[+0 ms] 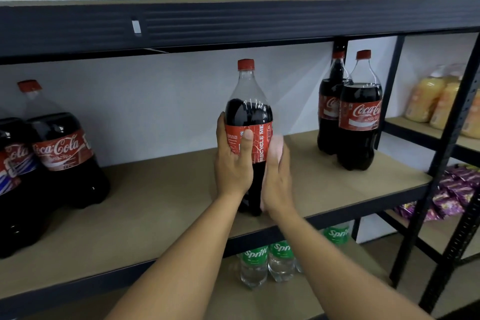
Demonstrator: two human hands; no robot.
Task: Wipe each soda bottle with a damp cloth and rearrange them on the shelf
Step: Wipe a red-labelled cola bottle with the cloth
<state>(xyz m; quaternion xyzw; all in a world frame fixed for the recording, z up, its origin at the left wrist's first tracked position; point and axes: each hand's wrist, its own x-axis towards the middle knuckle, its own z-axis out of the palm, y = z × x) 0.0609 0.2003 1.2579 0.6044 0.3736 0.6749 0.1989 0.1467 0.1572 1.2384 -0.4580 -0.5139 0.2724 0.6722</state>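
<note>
A large cola bottle (pixel 248 109) with a red cap and red label stands upright near the front edge of the brown shelf board (pixel 155 202). My left hand (pixel 232 163) grips it around the label, thumb on the front. My right hand (pixel 279 182) holds a pale pink cloth (pixel 275 147) against the bottle's right side; hand and cloth are motion-blurred. Two more cola bottles (pixel 359 125) stand together at the right end of the shelf. Several cola bottles (pixel 62 158) stand at the left end.
The dark beam of the upper shelf (pixel 233 26) hangs just above the bottle caps. Sprite bottles (pixel 255 265) stand on the shelf below. A black upright post (pixel 446 163) borders the right, with orange drink bottles (pixel 428 101) and purple snack packs (pixel 457 189) beyond it.
</note>
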